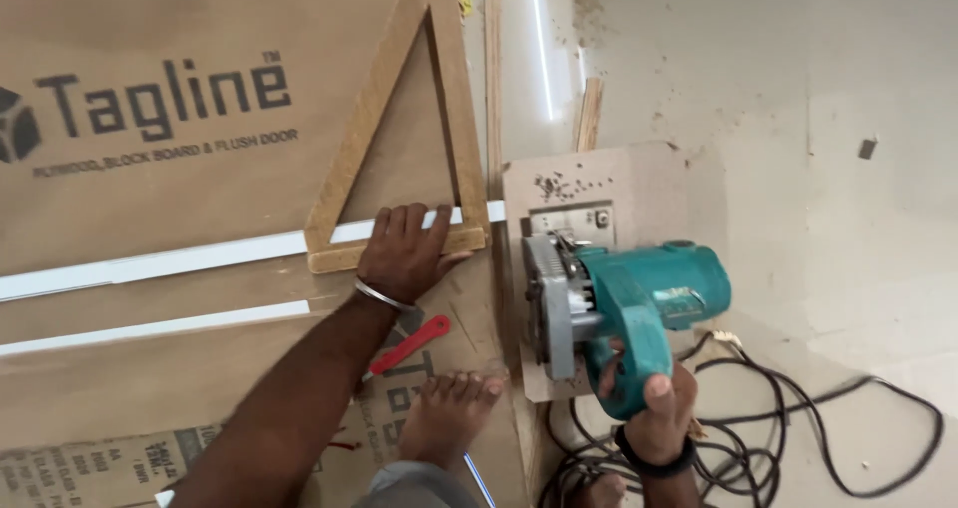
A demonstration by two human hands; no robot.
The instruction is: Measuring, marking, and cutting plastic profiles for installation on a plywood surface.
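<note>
Pressing my left hand (404, 249) flat, fingers spread, on the triangle (399, 139) over the board (150, 199); my right hand (654, 408) grips the saw (624, 303) handle, wrist bent upward.

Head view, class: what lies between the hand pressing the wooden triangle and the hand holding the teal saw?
Between the left hand on the wooden triangle and the right hand gripping the teal saw lies the board's edge.

My saw (639, 308): glossy teal plastic body, bare metal guard. Triangle guide (344, 224) and plywood sheet (150, 189): matt brown wood. Floor (798, 119): glossy, dusty.
</note>
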